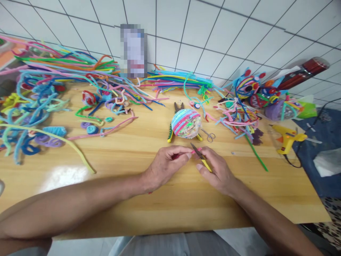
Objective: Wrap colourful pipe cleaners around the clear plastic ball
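Near the table's middle, my left hand (166, 163) pinches a short pink pipe cleaner (194, 152) between thumb and fingertips. My right hand (215, 169) is wrapped round a small tool with dark blades and yellow handles (205, 163), its blades beside the pink piece. Just beyond both hands, a ball wound in striped pipe cleaners (186, 123) rests over green-and-yellow pliers (169, 133). Small scissors (209, 135) lie to the right of the ball.
Tangled pipe cleaners (34, 103) cover the left side, with more (237, 117) at right. A phone (137, 51), its picture blurred, leans on the tiled wall. Decorated figures (246, 87), a yellow glue gun (290, 139) and a dark red cylinder (306, 73) stand or lie at right.
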The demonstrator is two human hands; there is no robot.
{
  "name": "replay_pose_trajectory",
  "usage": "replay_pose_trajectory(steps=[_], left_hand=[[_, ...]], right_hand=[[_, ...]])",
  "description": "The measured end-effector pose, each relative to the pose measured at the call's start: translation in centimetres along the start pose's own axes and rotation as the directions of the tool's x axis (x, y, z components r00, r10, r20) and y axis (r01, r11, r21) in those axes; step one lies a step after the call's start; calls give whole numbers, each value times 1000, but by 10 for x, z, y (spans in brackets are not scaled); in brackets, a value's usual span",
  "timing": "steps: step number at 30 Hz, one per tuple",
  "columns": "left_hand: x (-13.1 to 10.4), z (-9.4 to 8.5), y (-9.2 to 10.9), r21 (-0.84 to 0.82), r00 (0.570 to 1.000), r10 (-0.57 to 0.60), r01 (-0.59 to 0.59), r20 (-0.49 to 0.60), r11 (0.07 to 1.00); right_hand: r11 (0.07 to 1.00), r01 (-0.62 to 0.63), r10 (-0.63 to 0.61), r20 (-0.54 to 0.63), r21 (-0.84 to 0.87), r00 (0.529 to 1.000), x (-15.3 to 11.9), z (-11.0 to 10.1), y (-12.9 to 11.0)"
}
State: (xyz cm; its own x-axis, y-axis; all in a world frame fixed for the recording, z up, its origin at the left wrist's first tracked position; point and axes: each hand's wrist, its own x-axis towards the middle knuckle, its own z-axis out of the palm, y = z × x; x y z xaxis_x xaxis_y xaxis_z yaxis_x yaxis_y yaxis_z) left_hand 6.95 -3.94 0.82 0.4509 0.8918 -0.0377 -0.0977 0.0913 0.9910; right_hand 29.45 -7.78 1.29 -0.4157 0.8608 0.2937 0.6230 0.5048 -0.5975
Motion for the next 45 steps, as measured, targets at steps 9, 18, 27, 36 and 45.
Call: replay_pose_trajectory(steps=[9,18,27,36,45], left_hand=[[-1,-1,2,97,991,113,-120,71,988],[-1,-2,-5,153,958,272,-284,93,946],[-2,-1,-4,130,955,279,-291,102,948],[-1,-1,-6,138,953,285,-298,105,945],[-1,-1,-7,156,948,301,-315,106,936]], right_hand=[[978,98,-111,-65,-182,992,1,6,-1],[970,118,-148,-135,-212,980,-2,13,2],[982,92,-112,-119,-165,987,-3,16,-2],[979,95,-121,-136,-183,983,-4,19,1],[984,85,-104,-116,-157,988,-4,17,1]])
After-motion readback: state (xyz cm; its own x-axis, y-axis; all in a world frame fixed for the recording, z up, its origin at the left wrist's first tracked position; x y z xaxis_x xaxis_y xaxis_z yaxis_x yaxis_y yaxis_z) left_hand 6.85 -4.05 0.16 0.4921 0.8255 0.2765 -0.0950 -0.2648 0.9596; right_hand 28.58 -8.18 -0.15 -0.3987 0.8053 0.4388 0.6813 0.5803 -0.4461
